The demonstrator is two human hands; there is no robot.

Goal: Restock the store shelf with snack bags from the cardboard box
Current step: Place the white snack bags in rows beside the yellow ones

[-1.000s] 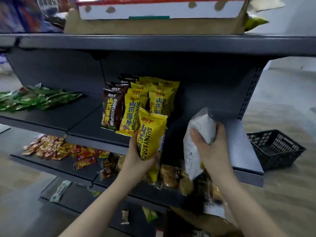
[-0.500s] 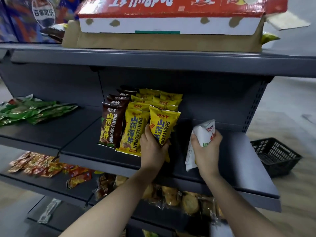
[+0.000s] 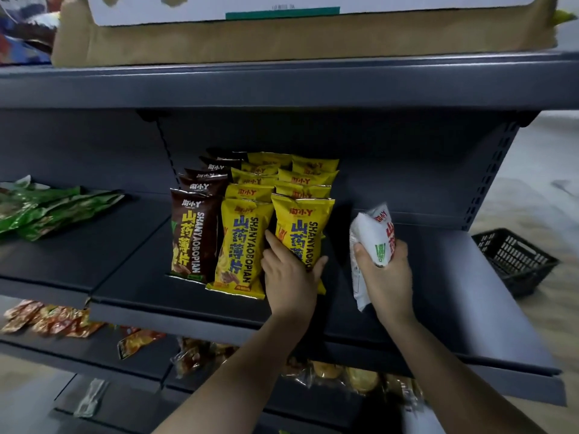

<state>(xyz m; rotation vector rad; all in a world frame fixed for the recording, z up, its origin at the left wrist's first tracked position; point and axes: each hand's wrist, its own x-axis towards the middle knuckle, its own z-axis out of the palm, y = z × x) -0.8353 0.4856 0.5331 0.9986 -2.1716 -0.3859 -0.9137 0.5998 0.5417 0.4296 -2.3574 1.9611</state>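
My left hand (image 3: 289, 274) grips a yellow snack bag (image 3: 302, 227) that stands upright at the front of the right yellow row on the dark grey shelf (image 3: 141, 286). Left of it stand another row of yellow bags (image 3: 241, 245) and a row of brown bags (image 3: 191, 236). My right hand (image 3: 385, 277) holds a white snack bag (image 3: 372, 233) upright over the bare shelf to the right of the yellow rows. A cardboard box (image 3: 219, 42) sits on the top shelf above.
Green bags (image 3: 47, 211) lie on the shelf section to the left. The lower shelves hold red-orange packets (image 3: 53, 321) and clear bags of round snacks (image 3: 360, 377). A black plastic basket (image 3: 513, 258) stands on the floor at the right.
Both hands rose from below the shelf edge onto the shelf. The yellow bag went from hanging in front of the shelf to standing at the front of its row. The white bag moved inward.
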